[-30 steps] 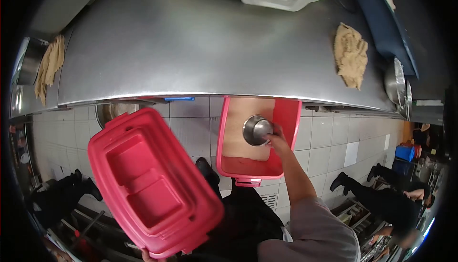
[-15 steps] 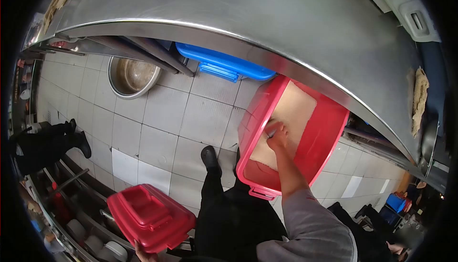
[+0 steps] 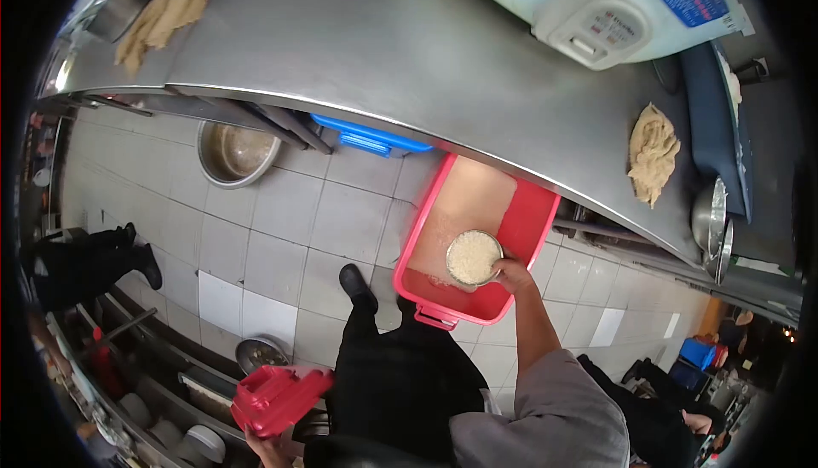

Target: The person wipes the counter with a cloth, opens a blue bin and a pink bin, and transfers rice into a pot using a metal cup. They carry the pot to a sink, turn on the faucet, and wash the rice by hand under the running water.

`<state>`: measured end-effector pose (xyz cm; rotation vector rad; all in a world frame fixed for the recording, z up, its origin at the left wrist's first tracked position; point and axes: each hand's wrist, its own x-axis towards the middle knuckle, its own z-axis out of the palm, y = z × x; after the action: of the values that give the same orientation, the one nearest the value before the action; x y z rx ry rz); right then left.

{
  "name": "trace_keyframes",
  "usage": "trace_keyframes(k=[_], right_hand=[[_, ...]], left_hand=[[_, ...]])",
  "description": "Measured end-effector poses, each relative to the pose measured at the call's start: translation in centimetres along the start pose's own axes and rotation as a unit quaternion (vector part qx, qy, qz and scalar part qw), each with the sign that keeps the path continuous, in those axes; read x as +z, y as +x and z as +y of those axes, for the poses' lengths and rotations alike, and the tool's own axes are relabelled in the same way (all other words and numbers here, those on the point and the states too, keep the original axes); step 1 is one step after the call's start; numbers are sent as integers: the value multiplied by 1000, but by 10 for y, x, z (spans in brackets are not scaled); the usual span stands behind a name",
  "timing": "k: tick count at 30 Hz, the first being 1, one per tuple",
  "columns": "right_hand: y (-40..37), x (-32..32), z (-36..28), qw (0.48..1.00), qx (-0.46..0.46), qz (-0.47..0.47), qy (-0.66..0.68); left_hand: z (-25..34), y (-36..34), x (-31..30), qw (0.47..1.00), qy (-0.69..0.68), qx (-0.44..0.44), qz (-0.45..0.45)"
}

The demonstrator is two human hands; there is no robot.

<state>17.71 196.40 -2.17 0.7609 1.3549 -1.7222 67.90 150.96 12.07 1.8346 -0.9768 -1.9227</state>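
My right hand [image 3: 513,274] grips the rim of a round metal bowl [image 3: 474,257] heaped with white rice-like grain. The bowl is over a red bin [image 3: 526,222], whose inside holds a bed of pale grain [image 3: 469,188]. At the lower left, my left hand [image 3: 267,447] holds a red lid [image 3: 277,400] by its edge, tilted. The fingers of that hand are partly hidden by the lid.
A steel counter [image 3: 358,50] edges over the bin, carrying a rice cooker [image 3: 596,29] and a tan cloth [image 3: 653,154]. Under it are a blue lid [image 3: 366,134] and a metal pot [image 3: 239,153]. Other people's legs [image 3: 94,263] show at left and right.
My right hand has come up out of the grain with a full bowl. The red lid in my left hand has tilted and moved right. The view has shifted, showing more of the counter.
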Motion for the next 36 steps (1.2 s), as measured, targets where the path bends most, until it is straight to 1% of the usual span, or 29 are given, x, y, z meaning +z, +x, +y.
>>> trace_keyframes(k=[1, 3, 4, 5, 6, 8, 10, 11, 12, 14, 16, 17, 20, 21, 24, 25, 27, 29, 32, 33, 36], right_hand=[[-10, 13, -7, 1000, -13, -8, 4], [-35, 40, -25, 1000, -27, -12, 0], [-40, 49, -27, 999, -51, -18, 9], [-45, 57, -26, 997, -70, -27, 17], [-47, 68, -25, 995, -88, -39, 23], [-46, 100, -22, 992, -94, -73, 33], [-45, 143, -19, 989, -88, -105, 62], [-49, 169, -16, 986, -79, -118, 89], [-51, 197, -14, 982, -73, -130, 117], [-63, 249, -8, 981, -56, -135, 125], [-64, 293, -4, 978, -38, -151, 140], [-65, 312, -2, 979, -54, -149, 131], [-77, 367, -6, 976, -41, -164, 137], [-77, 379, -6, 975, -45, -175, 132], [-82, 411, -10, 978, -49, -161, 120], [-83, 422, -13, 974, -63, -190, 106], [-85, 441, -24, 978, -63, -179, 83], [-82, 449, -23, 982, -70, -166, 62], [-78, 454, -27, 978, -75, -183, 65], [-78, 455, -27, 979, -80, -171, 71], [-83, 462, -28, 977, -80, -176, 89]], left_hand=[[13, 9, -6, 969, -194, -113, 106], [31, 3, 21, 965, -228, -70, 106], [35, 0, 24, 961, -248, -49, 108], [32, 10, 11, 958, -281, -11, 59], [33, 23, -3, 948, -306, -41, 76], [37, 47, -22, 934, -330, -49, 125], [46, 69, -34, 926, -350, -54, 129], [61, 72, -27, 923, -365, -39, 118], [55, 97, -51, 916, -392, -30, 85], [83, 113, -50, 905, -404, -38, 123], [98, 130, -62, 900, -418, -51, 113], [105, 142, -66, 897, -426, -54, 106], [122, 180, -84, 890, -427, -78, 141], [126, 190, -87, 888, -431, -67, 146], [133, 212, -99, 884, -448, -41, 125], [134, 214, -101, 881, -462, -30, 94], [133, 218, -105, 872, -482, -17, 87], [138, 218, -111, 866, -490, -13, 101], [152, 217, -113, 862, -484, -34, 146], [153, 219, -116, 865, -481, -29, 142], [149, 232, -126, 867, -480, -16, 136]])
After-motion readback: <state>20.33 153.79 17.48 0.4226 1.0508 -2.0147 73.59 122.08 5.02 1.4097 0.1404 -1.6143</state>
